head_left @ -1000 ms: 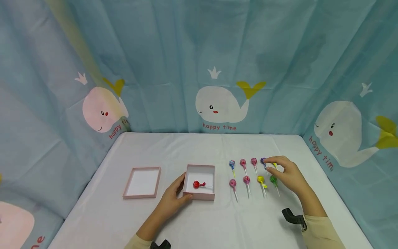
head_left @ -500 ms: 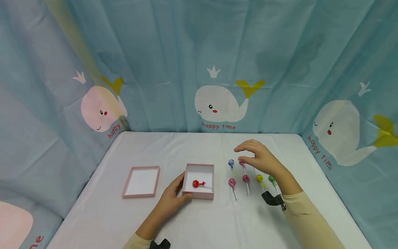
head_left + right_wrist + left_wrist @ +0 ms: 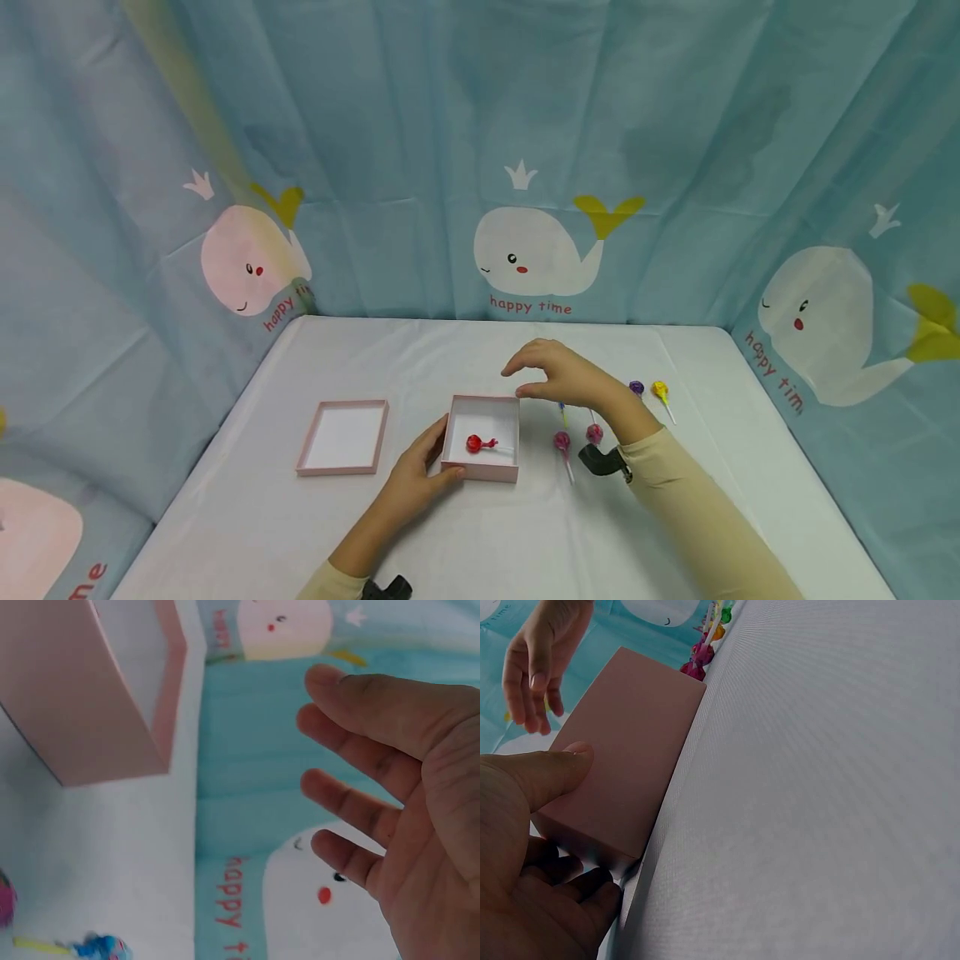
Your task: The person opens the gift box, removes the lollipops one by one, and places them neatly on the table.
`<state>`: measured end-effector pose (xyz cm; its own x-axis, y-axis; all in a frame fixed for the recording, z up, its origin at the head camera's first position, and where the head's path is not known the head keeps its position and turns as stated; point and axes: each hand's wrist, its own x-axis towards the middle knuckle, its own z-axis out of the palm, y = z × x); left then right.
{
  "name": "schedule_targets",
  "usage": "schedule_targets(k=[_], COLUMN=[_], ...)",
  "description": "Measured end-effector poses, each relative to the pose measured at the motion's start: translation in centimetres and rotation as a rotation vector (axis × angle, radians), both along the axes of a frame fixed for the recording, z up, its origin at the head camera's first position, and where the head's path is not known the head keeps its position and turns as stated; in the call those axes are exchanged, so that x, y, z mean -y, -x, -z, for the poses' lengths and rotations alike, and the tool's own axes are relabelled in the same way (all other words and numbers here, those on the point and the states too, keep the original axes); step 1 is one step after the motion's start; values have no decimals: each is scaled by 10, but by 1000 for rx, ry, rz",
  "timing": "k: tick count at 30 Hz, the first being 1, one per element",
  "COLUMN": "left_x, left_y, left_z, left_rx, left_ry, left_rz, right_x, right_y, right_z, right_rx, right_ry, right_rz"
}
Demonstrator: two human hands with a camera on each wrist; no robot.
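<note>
A pink box (image 3: 480,473) with a white inside stands on the table, and one red lollipop (image 3: 474,443) lies in it. My left hand (image 3: 414,477) holds the box at its near left corner, thumb (image 3: 562,769) on the front face and fingers round the side. Over the box's far right corner hovers my right hand (image 3: 555,373), nothing in it, the fingers spread apart and slightly bent in the right wrist view. To the right are pink lollipops (image 3: 562,442), a purple lollipop (image 3: 636,387) and a yellow lollipop (image 3: 660,390); my right arm covers others.
A shallow pink-rimmed lid (image 3: 341,475) lies left of the box, its white inside facing up. The white table (image 3: 420,358) is backed by a blue whale-print curtain (image 3: 420,250). A blue lollipop (image 3: 101,947) shows below the right hand.
My right hand has swept left from above the lollipops at the right to the far right corner of the box. The left hand and box have stayed put.
</note>
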<state>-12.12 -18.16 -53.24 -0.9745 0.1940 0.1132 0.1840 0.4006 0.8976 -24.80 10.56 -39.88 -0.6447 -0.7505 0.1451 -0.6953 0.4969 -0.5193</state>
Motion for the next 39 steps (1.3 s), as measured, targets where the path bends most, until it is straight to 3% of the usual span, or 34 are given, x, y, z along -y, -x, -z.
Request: schedule_targets(k=[4, 11, 15, 32, 39], left_x=[0, 1, 3, 3, 4], left_y=[1, 1, 1, 0, 0], left_z=[0, 1, 1, 0, 1], left_rx=[15, -47, -23, 15, -10], left_ry=[3, 10, 6, -4, -1], left_rz=[-3, 13, 11, 30, 25], right_x=[15, 38, 49, 75, 79], right_y=[2, 3, 2, -10, -12], right_z=[8, 29, 39, 72, 79], right_rx=[2, 17, 17, -9, -93], right_ry=[-33, -67, -86, -226, -254], right_rz=[-39, -120, -148, -178, -171])
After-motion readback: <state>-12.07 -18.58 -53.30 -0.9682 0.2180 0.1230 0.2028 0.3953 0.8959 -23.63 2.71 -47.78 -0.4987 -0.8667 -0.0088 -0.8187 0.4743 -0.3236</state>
